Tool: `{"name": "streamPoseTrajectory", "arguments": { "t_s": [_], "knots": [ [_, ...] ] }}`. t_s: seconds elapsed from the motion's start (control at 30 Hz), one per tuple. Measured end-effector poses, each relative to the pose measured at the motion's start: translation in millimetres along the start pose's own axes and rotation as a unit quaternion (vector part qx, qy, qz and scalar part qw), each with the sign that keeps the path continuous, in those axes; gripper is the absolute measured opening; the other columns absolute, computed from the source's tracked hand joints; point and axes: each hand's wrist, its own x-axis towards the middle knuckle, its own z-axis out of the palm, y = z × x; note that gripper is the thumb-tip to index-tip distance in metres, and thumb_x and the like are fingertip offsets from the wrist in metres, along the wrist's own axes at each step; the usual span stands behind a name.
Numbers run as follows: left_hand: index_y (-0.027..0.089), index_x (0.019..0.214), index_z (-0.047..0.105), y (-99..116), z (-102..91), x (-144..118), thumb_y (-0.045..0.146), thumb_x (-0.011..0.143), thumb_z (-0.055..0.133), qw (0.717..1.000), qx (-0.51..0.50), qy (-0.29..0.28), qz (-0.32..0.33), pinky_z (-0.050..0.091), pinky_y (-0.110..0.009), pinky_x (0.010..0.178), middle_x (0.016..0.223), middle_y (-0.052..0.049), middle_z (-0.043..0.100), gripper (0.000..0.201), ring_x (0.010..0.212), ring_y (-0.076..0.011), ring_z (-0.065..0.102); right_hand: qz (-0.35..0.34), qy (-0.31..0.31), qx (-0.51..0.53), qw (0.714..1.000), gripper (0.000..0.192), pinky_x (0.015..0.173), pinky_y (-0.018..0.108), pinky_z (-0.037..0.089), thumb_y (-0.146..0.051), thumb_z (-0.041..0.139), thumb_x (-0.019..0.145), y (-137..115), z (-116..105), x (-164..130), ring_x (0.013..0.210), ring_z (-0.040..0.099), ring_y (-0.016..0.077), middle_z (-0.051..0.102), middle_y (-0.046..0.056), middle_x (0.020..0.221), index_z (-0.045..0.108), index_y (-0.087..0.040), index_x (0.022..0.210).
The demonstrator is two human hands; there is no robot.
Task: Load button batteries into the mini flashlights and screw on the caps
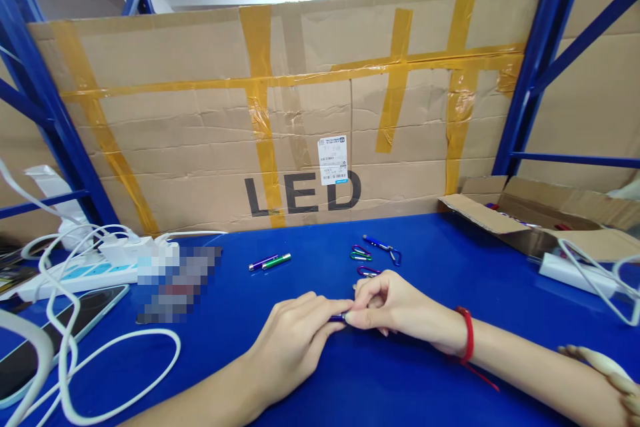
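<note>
Left hand (pixel 295 333) and right hand (pixel 387 303), at lower centre, both pinch closed on a small blue pen-like keychain light (pixel 339 317); keep it level, fingertips firm.

The small blue pen-like piece (pixel 338 317) pinched between my left hand (pixel 295 340) and right hand (pixel 395 307) looks like glossy anodised metal. The purple and green tubes (pixel 270 261) lying further off have the same bright metallic sheen, and so do the coloured carabiner clips (pixel 361 254). The blue tabletop (pixel 240 307) is smooth with a soft satin gloss. Behind it the cardboard sheet (pixel 200 120) is matt, creased and rough, crossed by shiny yellowish tape (pixel 260 100). The white cables (pixel 120 360) look like smooth plastic. The band on my right wrist (pixel 467 333) looks like red cord.
</note>
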Motion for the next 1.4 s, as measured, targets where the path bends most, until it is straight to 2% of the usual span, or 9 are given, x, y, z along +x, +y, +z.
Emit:
{"name": "streamPoseTrajectory", "arguments": {
  "t_s": [0.2, 0.47, 0.7, 1.1, 1.4],
  "knots": [
    [0.022, 0.110, 0.053, -0.5, 0.4, -0.5, 0.014, 0.088, 0.048, 1.000, 0.004, 0.006, 0.000, 0.044, -0.024, 0.061, 0.087, 0.001, 0.066, 0.024, 0.067, -0.0138, 0.056, 0.013, 0.002, -0.004, 1.000, 0.031, 0.038, 0.017, 0.029, -0.034, 0.084, 0.047, 0.2, -0.6, 0.7, 0.041, 0.041, 0.0026, 0.051, -0.003, 0.060, 0.065, -0.011, 0.057],
    [0.017, 0.086, 0.051, -0.5, 2.3, -0.7, 0.016, 0.087, 0.049, 0.999, 0.021, 0.029, -0.019, 0.043, -0.021, 0.055, 0.073, 0.000, 0.062, 0.002, 0.060, -0.0125, 0.057, 0.028, -0.008, -0.018, 0.999, 0.030, 0.038, 0.017, 0.027, -0.034, 0.082, 0.051, 1.5, -1.8, 0.2, 0.042, 0.040, 0.0030, 0.051, -0.002, 0.059, 0.065, -0.011, 0.060],
    [0.018, 0.077, 0.045, -2.8, 3.6, -3.7, 0.017, 0.088, 0.048, 0.999, 0.012, 0.012, -0.039, 0.044, -0.021, 0.055, 0.069, 0.001, 0.058, 0.011, 0.060, -0.0128, 0.057, 0.025, -0.012, -0.029, 0.999, 0.031, 0.038, 0.017, 0.026, -0.036, 0.081, 0.052, 2.9, -2.4, 0.2, 0.042, 0.041, 0.0036, 0.051, -0.002, 0.059, 0.065, -0.011, 0.061],
    [0.018, 0.076, 0.044, -2.9, 4.2, -4.2, 0.017, 0.087, 0.048, 0.999, 0.009, 0.002, -0.050, 0.044, -0.020, 0.056, 0.069, 0.001, 0.058, 0.012, 0.062, -0.0120, 0.058, 0.032, -0.014, -0.049, 0.998, 0.033, 0.038, 0.017, 0.025, -0.039, 0.080, 0.053, 4.4, -3.0, 0.1, 0.042, 0.041, 0.0050, 0.049, -0.003, 0.051, 0.063, -0.011, 0.062],
    [0.018, 0.080, 0.047, -0.4, 2.2, -0.6, 0.019, 0.088, 0.048, 0.999, 0.019, 0.012, -0.034, 0.042, -0.020, 0.054, 0.070, 0.001, 0.061, 0.008, 0.059, -0.0115, 0.057, 0.037, -0.011, -0.062, 0.997, 0.037, 0.036, 0.016, 0.026, -0.044, 0.078, 0.054, 5.3, -4.4, 2.1, 0.041, 0.039, 0.0050, 0.045, -0.004, 0.048, 0.062, -0.012, 0.062]
  ]
}}
